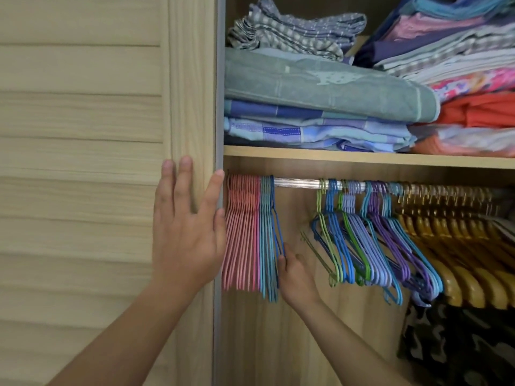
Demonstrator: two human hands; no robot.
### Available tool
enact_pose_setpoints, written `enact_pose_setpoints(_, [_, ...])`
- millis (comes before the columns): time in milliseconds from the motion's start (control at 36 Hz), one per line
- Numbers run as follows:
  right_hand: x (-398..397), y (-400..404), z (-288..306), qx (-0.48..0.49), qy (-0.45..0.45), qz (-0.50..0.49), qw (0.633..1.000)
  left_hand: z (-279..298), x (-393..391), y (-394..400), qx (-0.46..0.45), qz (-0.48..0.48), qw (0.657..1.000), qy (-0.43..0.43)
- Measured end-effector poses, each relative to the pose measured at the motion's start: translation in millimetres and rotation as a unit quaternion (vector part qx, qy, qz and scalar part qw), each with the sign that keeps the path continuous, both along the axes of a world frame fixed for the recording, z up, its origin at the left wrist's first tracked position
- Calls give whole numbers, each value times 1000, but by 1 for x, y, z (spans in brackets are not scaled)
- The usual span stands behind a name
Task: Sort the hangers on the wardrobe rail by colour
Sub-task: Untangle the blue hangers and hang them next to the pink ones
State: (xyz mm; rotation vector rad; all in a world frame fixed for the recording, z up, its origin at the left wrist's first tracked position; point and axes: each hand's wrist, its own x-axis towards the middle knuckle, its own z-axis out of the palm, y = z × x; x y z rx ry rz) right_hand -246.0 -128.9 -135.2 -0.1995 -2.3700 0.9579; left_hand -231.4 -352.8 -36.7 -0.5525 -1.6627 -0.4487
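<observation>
A silver wardrobe rail (295,182) runs under the shelf. At its left end hang several pink hangers (242,235), then several teal hangers (264,240), then one dark blue hanger (276,224). My right hand (295,277) pinches the lower part of that dark blue hanger. After a bare stretch of rail comes a mixed bunch of green, blue, lilac and purple hangers (370,240), then several wooden hangers (459,246). My left hand (186,229) rests flat, fingers straight, on the edge of the wooden wardrobe door (192,107).
The shelf (362,158) above the rail carries stacks of folded towels and linens (320,87). A camouflage garment (457,346) hangs at the lower right. The slatted door fills the left half of the view.
</observation>
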Motion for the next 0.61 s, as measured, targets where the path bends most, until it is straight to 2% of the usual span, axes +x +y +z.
enact_pose_setpoints(167, [-7,0,-11,30,-2,-18,999,-1,-1,0,0,-5,1000,2])
enact_pose_setpoints(278, [17,-4,-2,41,5,-19,999,-1,-1,-1,-3,-1,1000,-1])
enact_pose_setpoints(389, [58,3,0,81,80,-10,993,-4,0,0,-5,-2,1000,3])
enact_pose_setpoints(528, [103,47,-2,208,155,-116,959,-6,2,8,3,11,1000,8])
enact_pose_setpoints(611, [119,80,1,279,161,-186,928,-10,7,15,15,17,1000,-5])
